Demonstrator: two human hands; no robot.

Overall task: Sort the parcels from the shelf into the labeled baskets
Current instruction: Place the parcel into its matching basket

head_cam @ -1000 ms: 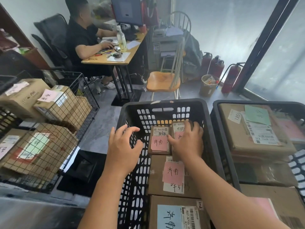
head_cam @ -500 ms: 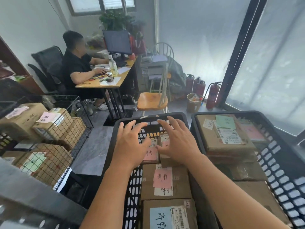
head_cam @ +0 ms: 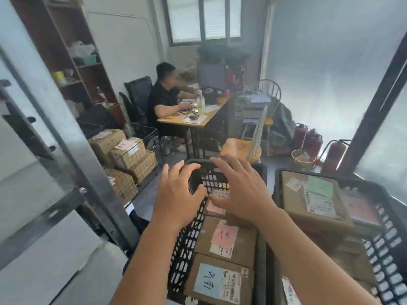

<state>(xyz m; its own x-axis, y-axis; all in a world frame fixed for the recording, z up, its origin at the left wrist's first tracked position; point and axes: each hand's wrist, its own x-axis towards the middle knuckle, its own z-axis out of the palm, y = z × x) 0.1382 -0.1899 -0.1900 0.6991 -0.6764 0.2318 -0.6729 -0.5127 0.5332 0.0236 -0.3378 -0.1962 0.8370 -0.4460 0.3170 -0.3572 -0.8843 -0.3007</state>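
Both my hands have risen out of the black basket (head_cam: 189, 238); left hand (head_cam: 178, 194) and right hand (head_cam: 240, 192) hover released, holding nothing. Labeled parcels (head_cam: 224, 238) lie inside it; the right basket (head_cam: 387, 234) holds more.

Both bare forearms are stretched forward from the lower edge of the view and angled toward each other. The left hand (head_cam: 178, 197) is held with its back up, its fingers spread and loosely bent, the thumb set apart toward the right; nothing is gripped in it. The right hand (head_cam: 242, 194) is held just beside it, slightly further forward, also back up, with the fingers spread and nearly straight and the thumb pointed toward the left hand. Nothing is held in it. The two thumbs are close together but apart.
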